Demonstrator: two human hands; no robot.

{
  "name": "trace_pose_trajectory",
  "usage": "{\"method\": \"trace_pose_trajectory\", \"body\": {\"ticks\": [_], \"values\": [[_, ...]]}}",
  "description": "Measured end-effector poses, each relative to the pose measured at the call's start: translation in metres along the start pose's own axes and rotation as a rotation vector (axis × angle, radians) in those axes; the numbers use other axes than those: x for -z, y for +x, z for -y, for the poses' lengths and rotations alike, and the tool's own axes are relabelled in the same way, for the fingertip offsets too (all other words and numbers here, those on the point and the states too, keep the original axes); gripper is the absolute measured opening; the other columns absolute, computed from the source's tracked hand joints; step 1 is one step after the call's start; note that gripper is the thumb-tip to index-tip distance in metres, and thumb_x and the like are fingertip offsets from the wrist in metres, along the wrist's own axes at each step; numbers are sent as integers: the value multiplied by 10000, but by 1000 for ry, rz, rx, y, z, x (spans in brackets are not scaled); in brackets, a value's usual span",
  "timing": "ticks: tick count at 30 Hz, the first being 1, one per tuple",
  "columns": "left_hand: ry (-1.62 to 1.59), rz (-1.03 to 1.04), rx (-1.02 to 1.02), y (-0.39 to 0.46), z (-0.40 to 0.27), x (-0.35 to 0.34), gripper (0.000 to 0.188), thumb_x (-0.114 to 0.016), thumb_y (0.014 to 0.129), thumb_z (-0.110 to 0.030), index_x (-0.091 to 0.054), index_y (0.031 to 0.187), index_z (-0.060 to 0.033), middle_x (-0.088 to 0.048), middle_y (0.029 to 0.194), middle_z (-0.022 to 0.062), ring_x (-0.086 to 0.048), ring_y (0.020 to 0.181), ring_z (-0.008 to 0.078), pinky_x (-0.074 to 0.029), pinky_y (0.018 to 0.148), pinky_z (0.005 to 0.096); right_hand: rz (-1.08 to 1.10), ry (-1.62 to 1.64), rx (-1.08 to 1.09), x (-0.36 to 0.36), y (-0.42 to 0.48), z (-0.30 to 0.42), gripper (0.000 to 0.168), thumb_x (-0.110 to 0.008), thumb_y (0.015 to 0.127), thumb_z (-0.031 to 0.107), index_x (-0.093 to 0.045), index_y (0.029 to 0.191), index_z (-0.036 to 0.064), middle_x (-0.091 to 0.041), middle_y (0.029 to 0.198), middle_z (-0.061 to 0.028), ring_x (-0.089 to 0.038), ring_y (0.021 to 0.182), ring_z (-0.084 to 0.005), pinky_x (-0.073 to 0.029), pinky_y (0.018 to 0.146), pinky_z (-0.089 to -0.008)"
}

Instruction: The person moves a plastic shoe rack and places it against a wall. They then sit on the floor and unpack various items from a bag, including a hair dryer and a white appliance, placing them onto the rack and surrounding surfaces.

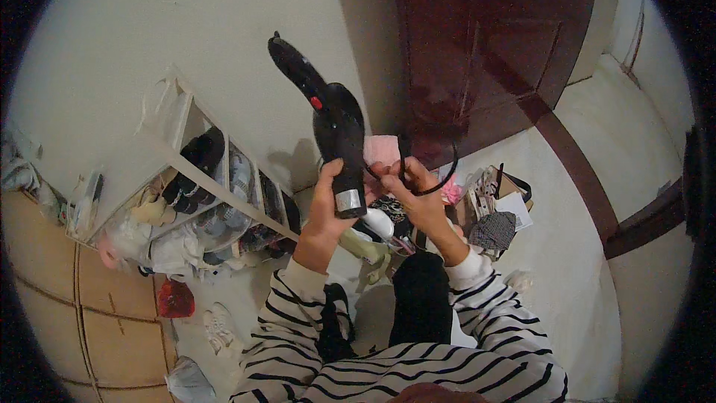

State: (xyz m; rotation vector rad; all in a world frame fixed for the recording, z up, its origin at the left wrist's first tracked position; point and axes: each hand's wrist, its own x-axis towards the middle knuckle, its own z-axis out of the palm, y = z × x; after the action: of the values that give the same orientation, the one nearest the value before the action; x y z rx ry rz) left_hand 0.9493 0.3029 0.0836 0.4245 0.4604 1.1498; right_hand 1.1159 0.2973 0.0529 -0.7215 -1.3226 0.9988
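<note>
My left hand (321, 207) grips a black hair dryer (341, 129) around its barrel, close to the silver band at the lower end. Its handle, with a red switch, points up and to the left. To the right, the fingers of my right hand (417, 196) pinch a thin black cord (454, 165), which bends in a loop around them. Where the cord joins the dryer cannot be made out. Behind and below my hands lies a mixed heap, including a pink cloth-like item (382, 149), a white rounded object (379, 224) and a pale green item (366, 252).
On the left, a white shoe rack (224, 187) holds several shoes. Cardboard boxes (120, 330), a red bag (176, 298) and white sneakers (219, 327) sit nearer me. A dark red door (492, 50) stands ahead. Beside the heap at right lies a checked cloth (493, 232).
</note>
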Motion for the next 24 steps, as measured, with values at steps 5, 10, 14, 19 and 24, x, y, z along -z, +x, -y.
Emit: {"method": "trace_pose_trajectory", "body": {"ticks": [5,10,14,19,24], "values": [[0,35,53,-10,-4,11,429,-550,851,-347,-505,1134,-28,-598,994,124,-595,970,249,-430,958,555,-128,-203,111,-20,0,6,166,-699,807,97,-558,839,16,-601,777,-63,-568,704,-160,-442,640,-281],[51,-16,51,-8,-3,10,451,-530,842,-449,-593,1066,-63,-647,989,105,-621,929,251,-466,894,520,-109,-418,258,-18,7,-6,246,-747,745,109,-527,789,8,-518,738,-92,-502,680,-223,-395,600,-326],[-18,67,33,5,-4,34,478,-511,842,-470,-585,1033,-37,-640,930,93,-617,904,242,-482,862,482,-13,-392,169,-23,6,3,265,-742,757,139,-520,782,-3,-480,725,-98,-480,659,-235,-386,594,-320],[-12,104,-1,5,-6,27,406,-495,859,-421,-557,971,-36,-582,851,81,-603,844,233,-491,867,489,45,-412,244,-3,9,-2,200,-655,838,155,-538,790,-1,-487,714,-93,-501,644,-223,-398,583,-326],[-143,163,65,6,-19,41,473,-534,836,-435,-537,1009,6,-575,845,99,-610,841,237,-524,844,463,-94,-268,-79,41,18,-6,246,-634,866,222,-558,820,-8,-528,765,-18,-474,740,-103,-402,667,-262]]}}
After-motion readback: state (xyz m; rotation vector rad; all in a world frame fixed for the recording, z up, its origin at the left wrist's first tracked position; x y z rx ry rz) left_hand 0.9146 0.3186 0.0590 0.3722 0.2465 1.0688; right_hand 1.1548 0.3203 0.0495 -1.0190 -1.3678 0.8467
